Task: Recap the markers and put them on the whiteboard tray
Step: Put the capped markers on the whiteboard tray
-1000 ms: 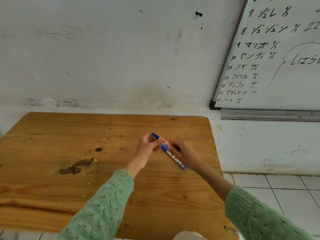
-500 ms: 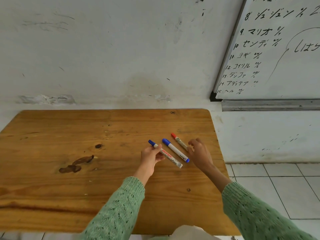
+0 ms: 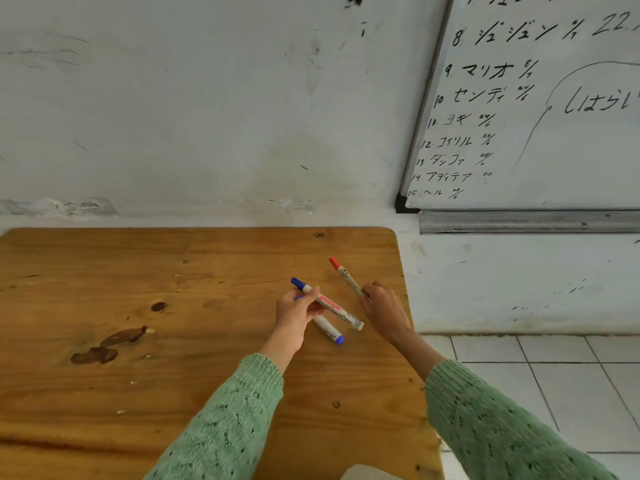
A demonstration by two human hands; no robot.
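Appearing to be a classroom or teaching room. Whiteboard (image 3: 540,109) hanging on the right of a scuffed, marked white wall (image 3: 207,109), carrying a handwritten numbered list in Japanese script, each entry followed by a fraction-like figure. Metal whiteboard tray (image 3: 526,222) running along its lower edge. Worn wooden tabletop (image 3: 104,271) standing against the wall, showing knots and dark stains. Boardmarker pens (image 3: 337,311) lying and being handled over it. White tiled floor (image 3: 554,375) showing at lower right. Paint peeling near the wall base.
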